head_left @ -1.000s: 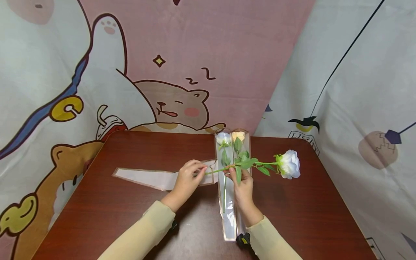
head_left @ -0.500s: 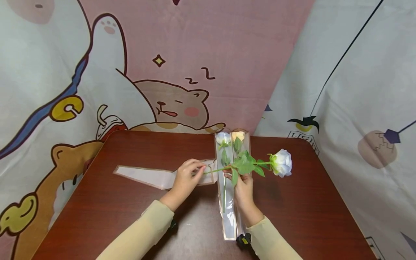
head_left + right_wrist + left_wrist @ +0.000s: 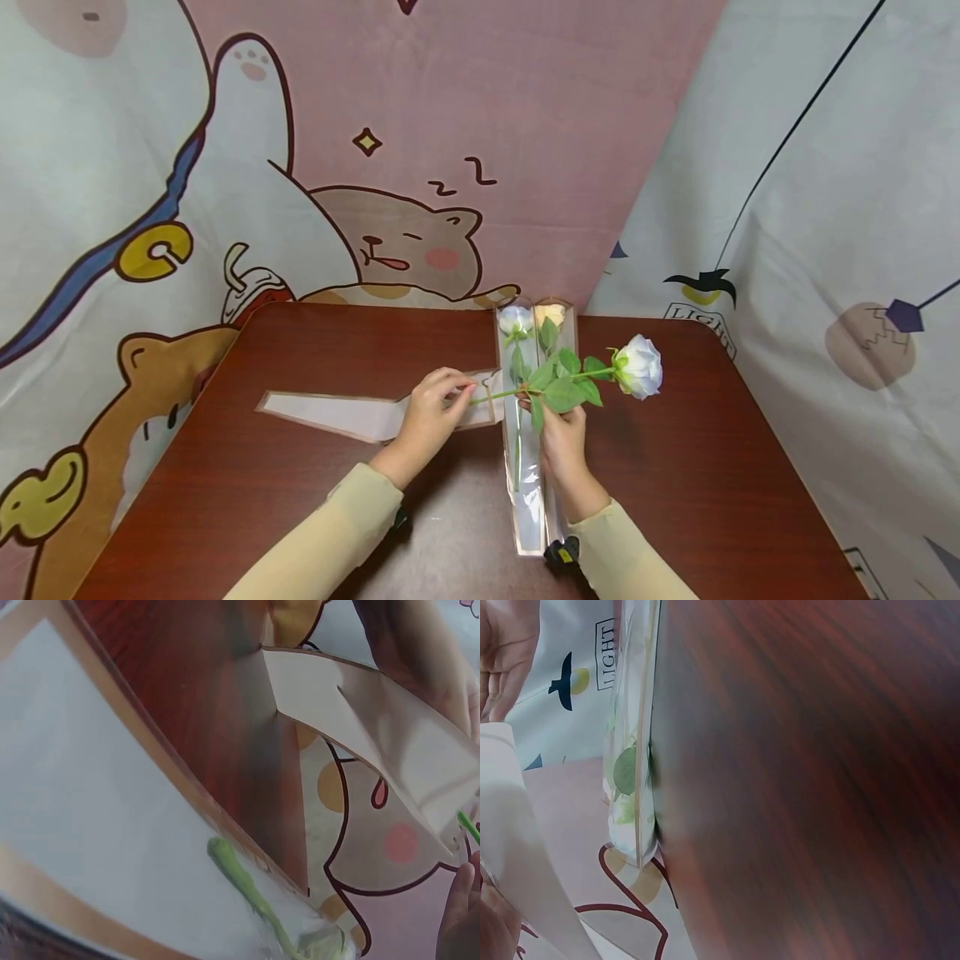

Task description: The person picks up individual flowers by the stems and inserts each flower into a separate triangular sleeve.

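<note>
My right hand (image 3: 564, 442) pinches the green stem of a pale bluish-white artificial rose (image 3: 637, 367), just below its leaves. The bloom points right, above the table. My left hand (image 3: 431, 421) holds a white flower sleeve (image 3: 330, 411) with rose-gold edging near its mouth, its narrow end pointing left. The stem's cut end (image 3: 469, 823) is at the sleeve's mouth in the right wrist view; how far it goes in is hidden by my left fingers. Beneath the right hand lie two filled sleeves, one with a pale rose (image 3: 516, 320), one with a cream-yellow rose (image 3: 551, 314).
The brown wooden table (image 3: 652, 500) carries everything. A cartoon-printed cloth (image 3: 525, 125) hangs behind it. Near the right wrist, a small black object (image 3: 561, 552) is at the filled sleeves' lower end.
The rose has moved left, its bloom rising slightly and its leaves now over the right hand. The left hand and the filled sleeves have stayed nearly in place.
</note>
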Demonstrator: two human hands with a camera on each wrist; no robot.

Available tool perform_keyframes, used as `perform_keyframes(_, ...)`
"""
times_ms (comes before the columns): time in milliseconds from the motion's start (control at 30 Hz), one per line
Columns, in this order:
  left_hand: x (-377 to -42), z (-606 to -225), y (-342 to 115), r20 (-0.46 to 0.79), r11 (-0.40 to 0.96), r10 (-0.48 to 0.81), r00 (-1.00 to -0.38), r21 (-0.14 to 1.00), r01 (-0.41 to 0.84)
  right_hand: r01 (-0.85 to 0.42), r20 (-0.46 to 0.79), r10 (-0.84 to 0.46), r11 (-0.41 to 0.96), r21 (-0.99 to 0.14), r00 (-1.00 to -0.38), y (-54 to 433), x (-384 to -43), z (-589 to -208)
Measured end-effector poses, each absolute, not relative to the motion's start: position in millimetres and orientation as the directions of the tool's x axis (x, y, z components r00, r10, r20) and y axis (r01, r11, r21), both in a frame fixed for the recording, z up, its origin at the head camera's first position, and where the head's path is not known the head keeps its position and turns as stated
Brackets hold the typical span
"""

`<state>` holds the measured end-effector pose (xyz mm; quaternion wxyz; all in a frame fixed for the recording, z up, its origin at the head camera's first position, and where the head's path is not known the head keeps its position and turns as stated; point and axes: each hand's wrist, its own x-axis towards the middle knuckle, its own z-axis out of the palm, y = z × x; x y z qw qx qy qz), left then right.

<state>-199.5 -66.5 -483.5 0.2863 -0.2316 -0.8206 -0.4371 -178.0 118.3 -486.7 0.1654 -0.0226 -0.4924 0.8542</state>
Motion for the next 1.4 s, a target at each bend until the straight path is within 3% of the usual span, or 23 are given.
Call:
perform_keyframes(267, -198, -482, -63, 0.676, 0.494, 0.141, -0.723, 0.585, 0.643, -0.187, 0.079, 0.361, -0.274, -0.944, -0.929, 107, -175, -491)
perform_keyframes(600, -198, -483, -64, 0.649, 0.495, 0.134, -0.749, 0.611, 0.618, -0.162, 0.035, 0.323, -0.375, -0.913, -0.946, 107, -177, -488)
perform_keyframes(833, -198, -484, -64, 0.649, 0.481, 0.132, -0.749, 0.619, 0.621, -0.233, 0.078, 0.316, -0.494, -0.838, -0.946, 109, -180, -489)
perform_keyframes(1200, -199, -484, -65, 0.666, 0.484, 0.127, -0.735, 0.605, 0.632, -0.109, 0.000, 0.293, -0.357, -0.928, -0.956, 111, -177, -487)
perform_keyframes(1400, -198, -484, -65, 0.659, 0.482, 0.128, -0.741, 0.612, 0.627, -0.082, -0.027, 0.281, -0.368, -0.926, -0.959, 112, -180, -487)
